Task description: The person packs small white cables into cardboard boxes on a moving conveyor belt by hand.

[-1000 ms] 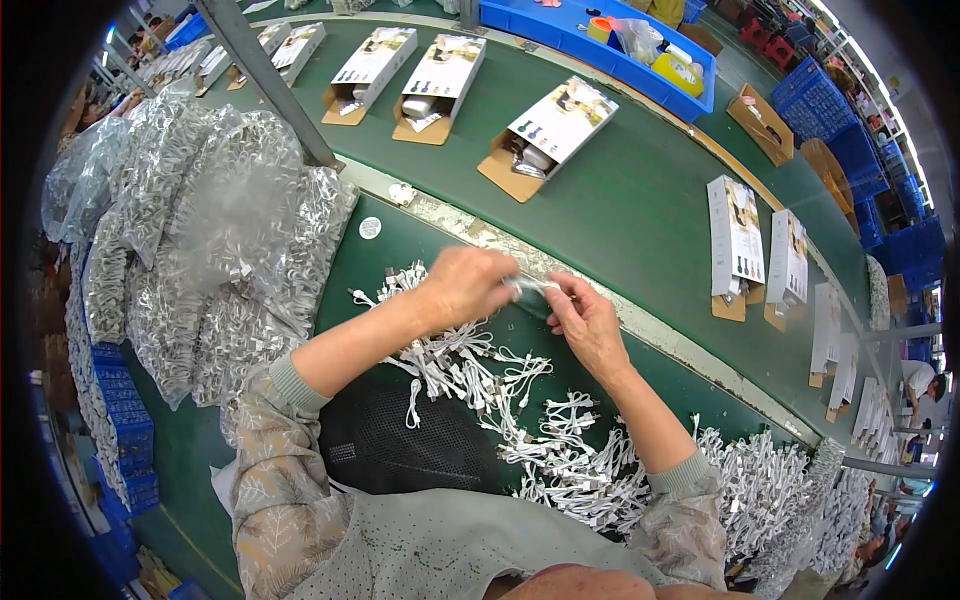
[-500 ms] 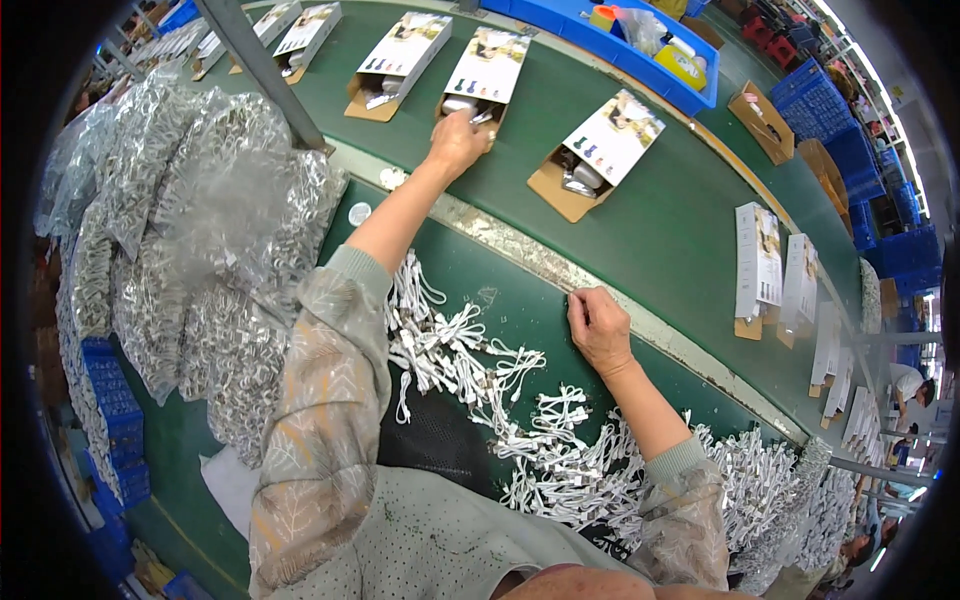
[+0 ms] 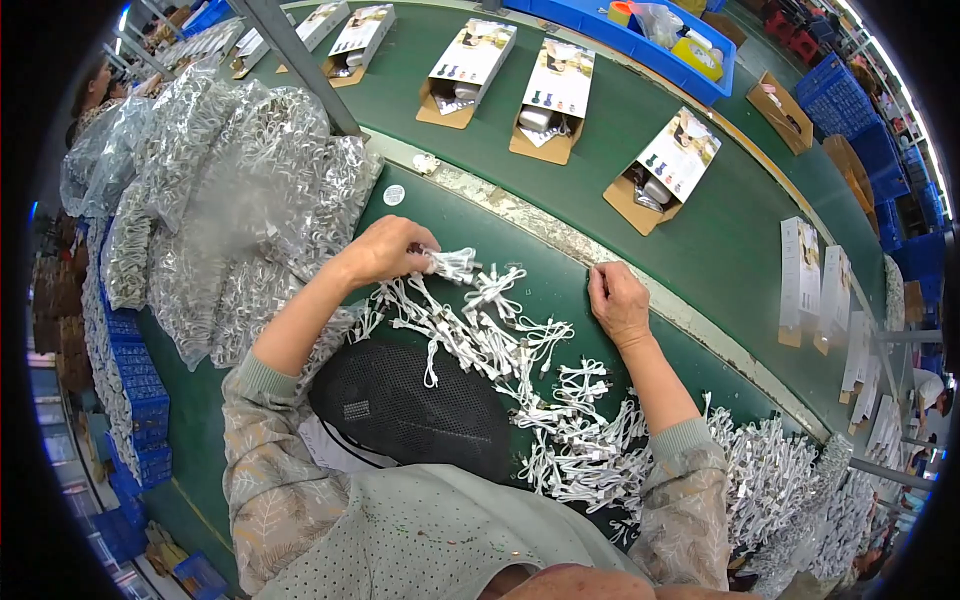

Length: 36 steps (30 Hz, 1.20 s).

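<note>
My left hand point(image 3: 392, 250) is closed, thumb and fingers pinching a coiled white cable point(image 3: 457, 264) at the upper end of the cable pile. Loose white cables point(image 3: 450, 335), each in a small tied coil, spread across the green table. My right hand point(image 3: 619, 302) rests as a loose fist beside the pale ledge point(image 3: 540, 228), with nothing showing in it. Beyond that ledge stand white printed cartons with open brown flaps: a left one point(image 3: 470, 60), a middle one point(image 3: 557, 85) and a right one point(image 3: 672, 165). Grey and silvery items show in their open ends.
Clear bags packed with cables point(image 3: 230, 220) are heaped at the left, by a slanting metal post point(image 3: 300, 65). A black mesh object point(image 3: 410, 410) lies near my body. Across the green belt is a blue tray point(image 3: 640, 50). More cartons point(image 3: 797, 275) stand at the right.
My left hand has come back from the middle carton to the cables and now grips one. My right fist stays by the ledge. The view has shifted, uncovering more of the black mesh object.
</note>
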### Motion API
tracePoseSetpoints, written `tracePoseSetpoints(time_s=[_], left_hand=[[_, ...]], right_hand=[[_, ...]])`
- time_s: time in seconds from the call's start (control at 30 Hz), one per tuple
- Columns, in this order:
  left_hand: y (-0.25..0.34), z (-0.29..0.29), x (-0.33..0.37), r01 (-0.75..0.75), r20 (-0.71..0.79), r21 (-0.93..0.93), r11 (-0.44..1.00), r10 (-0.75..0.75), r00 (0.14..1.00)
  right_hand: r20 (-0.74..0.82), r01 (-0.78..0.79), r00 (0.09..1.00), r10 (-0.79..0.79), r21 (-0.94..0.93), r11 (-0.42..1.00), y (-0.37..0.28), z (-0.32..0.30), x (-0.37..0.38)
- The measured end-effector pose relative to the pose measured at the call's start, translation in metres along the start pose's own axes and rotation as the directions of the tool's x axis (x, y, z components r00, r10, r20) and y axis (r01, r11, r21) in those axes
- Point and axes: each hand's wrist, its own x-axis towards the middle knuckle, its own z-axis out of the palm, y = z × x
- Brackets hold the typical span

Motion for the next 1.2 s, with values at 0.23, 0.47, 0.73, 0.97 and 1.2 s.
tracePoseSetpoints(time_s=[0.23,0.47,0.73,0.97,1.2], left_hand=[[0.003,-0.006,-0.001,-0.036,-0.196,-0.441,0.897,-0.058,0.979],[-0.001,-0.01,0.086,0.157,-0.268,-0.427,0.89,-0.291,0.918],[0.017,-0.011,0.21,0.453,-0.401,-0.288,0.844,-0.536,0.743],[0.031,-0.011,0.163,-0.119,-0.362,-0.223,0.968,0.031,0.932],[0.016,0.011,0.038,-0.145,-0.078,0.034,0.989,0.147,0.986]], right_hand=[[-0.005,0.005,1.0,-0.006,-0.029,1.0,0.003,0.001,-0.002],[-0.003,-0.005,1.0,0.005,-0.012,1.0,0.002,-0.002,-0.002],[0.017,-0.013,1.0,0.014,-0.017,1.0,-0.001,-0.001,-0.002],[-0.01,-0.029,1.0,0.029,-0.005,1.0,0.005,-0.002,-0.002],[-0.022,-0.016,1.0,0.016,-0.002,1.0,0.005,-0.001,-0.002]])
